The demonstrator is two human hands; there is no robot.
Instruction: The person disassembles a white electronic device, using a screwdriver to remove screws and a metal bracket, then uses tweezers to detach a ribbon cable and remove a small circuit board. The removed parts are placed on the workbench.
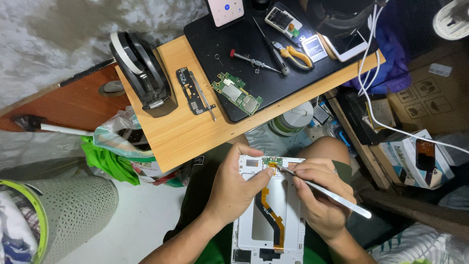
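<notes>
The white rectangular tablet frame (269, 210), resting on the person's lap, is cut off at the bottom edge, its left side hidden beneath the left hand (238, 188), whose fingers clamp its edge. One orange flex cable (267, 208) lies inside it. The right hand (318, 195) pinches metal tweezers (322, 190), tips at the frame's top. Above the hands, one green circuit board (237, 93) sits on a black mat (273, 58).
</notes>
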